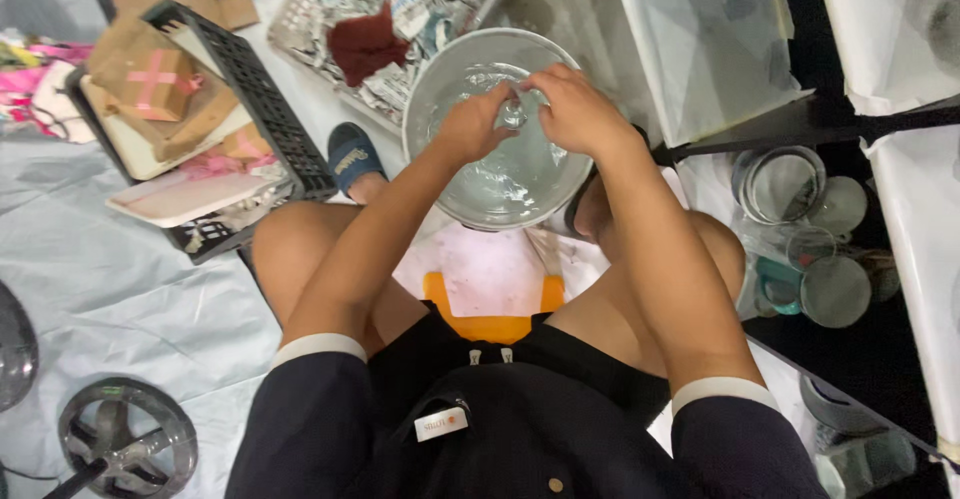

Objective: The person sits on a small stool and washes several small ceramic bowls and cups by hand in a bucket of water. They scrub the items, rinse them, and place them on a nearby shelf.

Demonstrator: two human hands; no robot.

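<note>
Head view: floor point(120, 279) under pale sheeting, my seat an orange stool point(490, 304).
My left hand point(470, 124) and right hand point(575, 109) clamp a small glass point(514, 112) over the water basin point(500, 174); a brown box point(160, 84) with pink tape lies left.

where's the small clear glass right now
In the head view, the small clear glass sits top centre, held between left hand and right hand over the water-filled basin.
</note>
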